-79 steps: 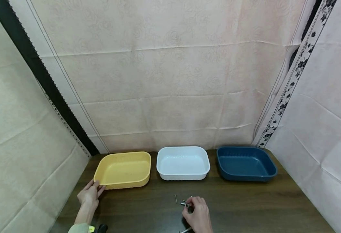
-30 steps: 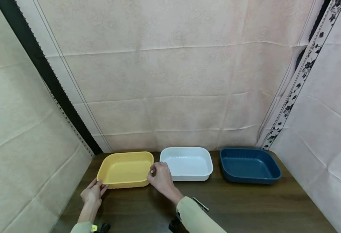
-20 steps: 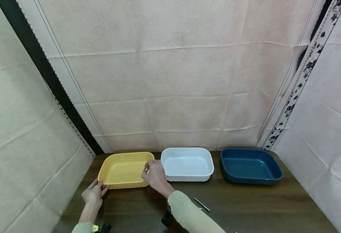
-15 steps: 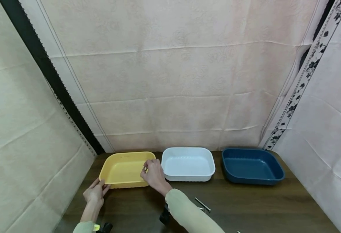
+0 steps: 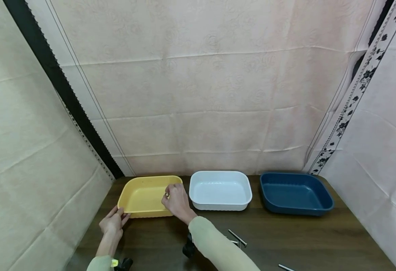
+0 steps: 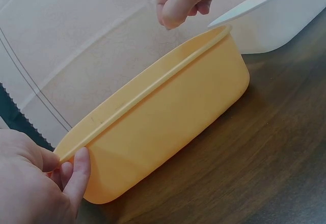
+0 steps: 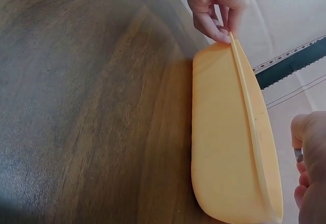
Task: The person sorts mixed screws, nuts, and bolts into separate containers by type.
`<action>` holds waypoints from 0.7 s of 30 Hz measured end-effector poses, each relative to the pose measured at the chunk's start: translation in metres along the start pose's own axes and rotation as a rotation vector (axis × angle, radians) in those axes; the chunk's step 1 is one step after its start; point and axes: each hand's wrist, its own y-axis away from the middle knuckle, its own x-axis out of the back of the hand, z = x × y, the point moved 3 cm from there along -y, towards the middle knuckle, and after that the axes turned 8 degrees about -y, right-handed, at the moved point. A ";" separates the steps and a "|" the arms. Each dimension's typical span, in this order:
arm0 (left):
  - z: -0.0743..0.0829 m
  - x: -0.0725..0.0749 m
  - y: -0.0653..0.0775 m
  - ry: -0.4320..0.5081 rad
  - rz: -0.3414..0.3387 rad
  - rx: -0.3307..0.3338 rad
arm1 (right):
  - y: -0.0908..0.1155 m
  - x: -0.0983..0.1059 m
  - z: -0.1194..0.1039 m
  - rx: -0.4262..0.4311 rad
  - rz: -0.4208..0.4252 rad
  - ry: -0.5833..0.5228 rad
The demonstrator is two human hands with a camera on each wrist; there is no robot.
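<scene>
At the left of the table stands a yellow tray (image 5: 143, 215), its front-left corner rim pinched by my left hand (image 5: 112, 224). In the left wrist view that thumb and the fingers (image 6: 79, 175) lie on either side of the rim. Over the tray's right part my right hand (image 5: 177, 201) pinches a small metal piece (image 5: 167, 194). The right wrist view shows this metal piece (image 7: 298, 155) as a short grey end between curled fingers; most of it is hidden. A gap separates the right hand from the tray rim in the left wrist view.
A white tray (image 5: 220, 207) and a dark blue tray (image 5: 296, 210) stand in a row to the right. On the wooden table (image 5: 319, 241), a T-shaped metal bar (image 5: 237, 238) lies beside my right sleeve. Another metal rod (image 5: 286, 267) shows at the front edge.
My right hand has moved from the small metal parts on the table, left and forward, to over the yellow tray, carrying the metal piece. The left hand keeps its grip on the rim.
</scene>
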 end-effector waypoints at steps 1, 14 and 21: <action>0.000 -0.001 0.000 0.004 0.003 0.004 | 0.000 0.000 0.000 -0.004 0.000 0.003; -0.001 -0.005 -0.002 0.001 -0.004 0.000 | 0.006 0.014 0.002 -0.043 0.006 -0.051; -0.001 0.000 -0.003 -0.004 -0.003 0.008 | 0.011 0.038 0.004 -0.039 0.072 -0.143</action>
